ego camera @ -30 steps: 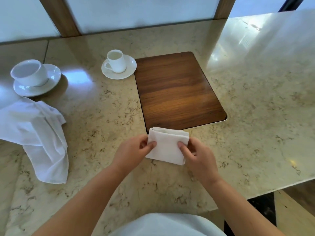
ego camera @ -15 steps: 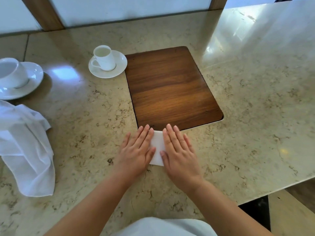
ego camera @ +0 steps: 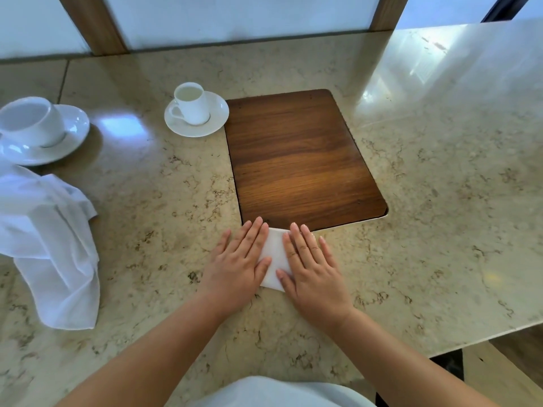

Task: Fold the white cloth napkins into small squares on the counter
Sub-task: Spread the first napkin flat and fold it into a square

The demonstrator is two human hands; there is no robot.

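Note:
A small folded white napkin [ego camera: 274, 259] lies on the marble counter [ego camera: 152, 224] just in front of the wooden inset board. My left hand [ego camera: 238, 265] lies flat on its left part, fingers straight. My right hand [ego camera: 311, 268] lies flat on its right part, fingers straight too. Only a narrow strip of the napkin shows between the two hands. A loose heap of unfolded white napkins [ego camera: 50, 245] sits at the left edge of the counter.
A dark wooden board [ego camera: 299, 160] is set into the counter behind the napkin. A small white cup on a saucer [ego camera: 194, 113] stands at its far left corner. A larger cup and saucer [ego camera: 35, 130] stand far left. The counter's edge runs along the lower right.
One second ago both hands pinched the folded napkin by its sides. They then laid it down and flattened onto it, and stay pressed there now.

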